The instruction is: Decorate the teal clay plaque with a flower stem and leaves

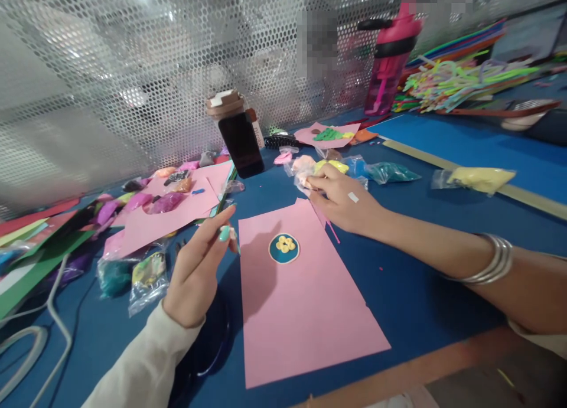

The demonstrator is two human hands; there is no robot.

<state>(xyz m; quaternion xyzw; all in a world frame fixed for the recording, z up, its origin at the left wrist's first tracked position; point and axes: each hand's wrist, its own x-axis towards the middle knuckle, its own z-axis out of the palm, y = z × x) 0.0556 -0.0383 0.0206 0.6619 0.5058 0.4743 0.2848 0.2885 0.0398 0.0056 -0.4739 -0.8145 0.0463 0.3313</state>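
Note:
A sheet of pink paper lies on the blue table, and on it sits a small blue disc with a pale rim and several yellow clay balls grouped in its middle. At the sheet's left edge my left hand is closed in a pinch, thumb against fingers; a small pale bit shows at the tips, too little to name. Beyond the sheet's far edge, my right hand has its fingertips closed on a clear bag of pale pink clay. A bag of yellow clay lies just behind those fingers.
A brown-lidded cup and a pink bottle stand by the perforated metal screen. Bagged clays and coloured papers crowd the left; a white cable lies there. Pipe cleaners are heaped at far right.

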